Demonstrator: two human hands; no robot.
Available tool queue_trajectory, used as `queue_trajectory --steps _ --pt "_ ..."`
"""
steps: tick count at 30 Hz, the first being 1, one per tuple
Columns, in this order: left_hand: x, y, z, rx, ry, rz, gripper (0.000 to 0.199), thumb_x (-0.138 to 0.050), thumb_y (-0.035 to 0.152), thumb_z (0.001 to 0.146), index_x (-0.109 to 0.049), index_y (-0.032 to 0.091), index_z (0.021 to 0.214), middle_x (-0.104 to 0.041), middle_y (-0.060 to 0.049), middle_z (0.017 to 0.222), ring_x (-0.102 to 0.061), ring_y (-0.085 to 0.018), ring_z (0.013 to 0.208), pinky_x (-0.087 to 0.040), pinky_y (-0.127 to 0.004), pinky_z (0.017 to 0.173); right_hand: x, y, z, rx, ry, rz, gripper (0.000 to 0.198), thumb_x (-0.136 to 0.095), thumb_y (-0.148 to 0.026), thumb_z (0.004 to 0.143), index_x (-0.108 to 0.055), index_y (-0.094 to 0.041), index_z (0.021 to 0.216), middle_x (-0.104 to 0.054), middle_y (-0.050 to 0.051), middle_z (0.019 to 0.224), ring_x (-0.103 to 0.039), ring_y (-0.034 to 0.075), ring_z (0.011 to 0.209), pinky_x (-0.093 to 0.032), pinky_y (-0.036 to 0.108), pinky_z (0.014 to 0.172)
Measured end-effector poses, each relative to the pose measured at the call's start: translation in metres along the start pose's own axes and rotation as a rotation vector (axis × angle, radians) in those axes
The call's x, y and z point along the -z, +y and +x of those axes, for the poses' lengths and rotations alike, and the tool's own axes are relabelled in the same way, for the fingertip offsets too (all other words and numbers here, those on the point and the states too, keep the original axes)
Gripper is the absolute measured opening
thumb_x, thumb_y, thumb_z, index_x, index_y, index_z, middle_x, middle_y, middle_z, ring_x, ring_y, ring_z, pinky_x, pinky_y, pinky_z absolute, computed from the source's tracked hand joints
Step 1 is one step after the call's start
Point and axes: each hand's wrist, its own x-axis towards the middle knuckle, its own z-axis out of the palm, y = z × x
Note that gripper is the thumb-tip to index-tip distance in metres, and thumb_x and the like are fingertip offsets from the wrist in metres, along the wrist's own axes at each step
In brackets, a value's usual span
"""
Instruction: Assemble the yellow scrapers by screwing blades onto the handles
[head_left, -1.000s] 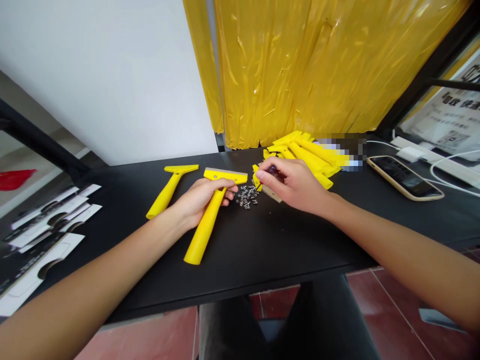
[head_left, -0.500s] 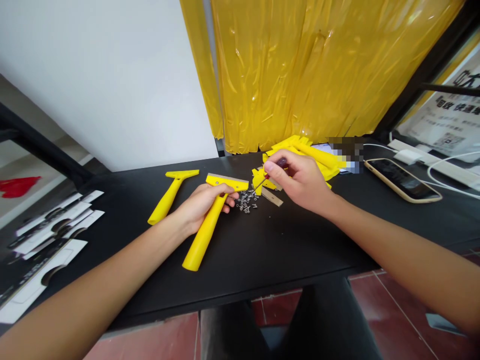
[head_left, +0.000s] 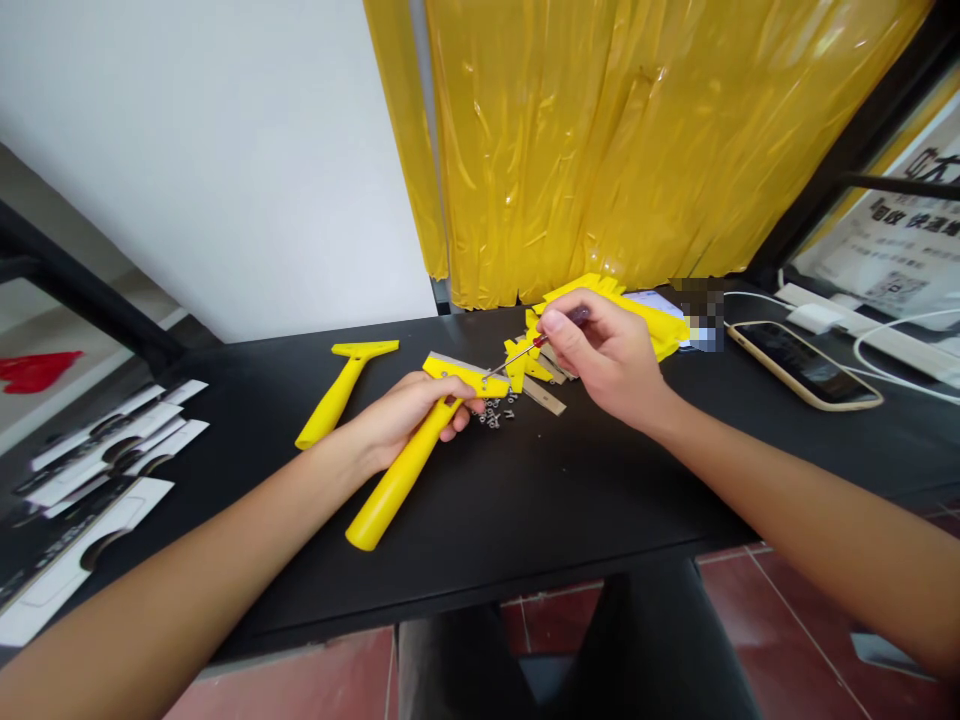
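My left hand (head_left: 420, 415) is closed around the neck of a yellow scraper (head_left: 394, 480), whose head holds a metal blade along its far edge. In my right hand (head_left: 611, 350) is a screwdriver (head_left: 531, 349) with a dark handle, its shaft slanting down to the left. The tip meets the right part of the scraper head, at or beside a small screw there. Loose screws and nuts (head_left: 491, 413) lie on the black table just past my left fingers. Flat blades (head_left: 544, 396) and yellow plastic pieces (head_left: 517, 365) rest behind them, partly hidden by my right hand.
Another yellow scraper handle (head_left: 334, 400) lies left of my left hand. More yellow handles (head_left: 660, 325) are piled beyond my right hand. A phone (head_left: 806, 365) with white cables sits at the right. White printed card sleeves (head_left: 97, 560) lie at the left edge.
The scraper head has tilted and shifted right, while its handle end swung left. The screwdriver tip has moved from over the loose screws onto the scraper head.
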Motion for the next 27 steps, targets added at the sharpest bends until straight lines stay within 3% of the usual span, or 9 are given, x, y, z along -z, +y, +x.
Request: queue_trajectory --steps 5,16,20,27 --pt "0.001 0.001 0.000 0.044 -0.027 -0.021 0.020 -0.066 0.022 0.080 -0.074 0.007 0.070 -0.055 -0.005 0.049 -0.045 -0.008 0.040 -0.034 -0.017 0.038 -0.001 0.002 0.000 -0.005 -0.017 0.012 0.024 -0.060 -0.045 0.096 -0.060 -0.022 0.088 -0.056 0.000 0.075 -0.054 0.013 0.069 -0.042 0.027 0.058" --pt "0.003 0.004 0.002 0.083 -0.022 -0.084 0.015 -0.065 0.018 0.080 -0.073 0.010 0.071 -0.061 -0.006 0.055 -0.047 -0.009 0.043 -0.039 -0.017 0.038 0.000 0.003 0.000 -0.039 -0.040 0.053 0.025 -0.063 -0.046 0.094 -0.062 -0.022 0.088 -0.055 -0.001 0.072 -0.050 0.012 0.063 -0.041 0.027 0.055" --pt "0.002 0.004 0.002 0.084 -0.022 -0.120 0.009 -0.067 0.016 0.077 -0.072 0.010 0.074 -0.065 -0.008 0.062 -0.049 -0.009 0.044 -0.039 -0.017 0.037 0.001 0.003 0.001 -0.089 -0.049 0.124 0.027 -0.063 -0.048 0.093 -0.062 -0.022 0.087 -0.051 -0.003 0.066 -0.045 0.011 0.053 -0.040 0.027 0.049" --pt "0.002 0.005 0.001 0.100 -0.030 -0.127 0.009 -0.066 0.017 0.078 -0.071 0.010 0.075 -0.062 -0.006 0.057 -0.048 -0.008 0.043 -0.037 -0.016 0.036 0.002 0.013 0.004 -0.182 -0.052 0.236 0.026 -0.065 -0.048 0.093 -0.063 -0.022 0.087 -0.051 -0.003 0.068 -0.047 0.009 0.050 -0.040 0.026 0.045"
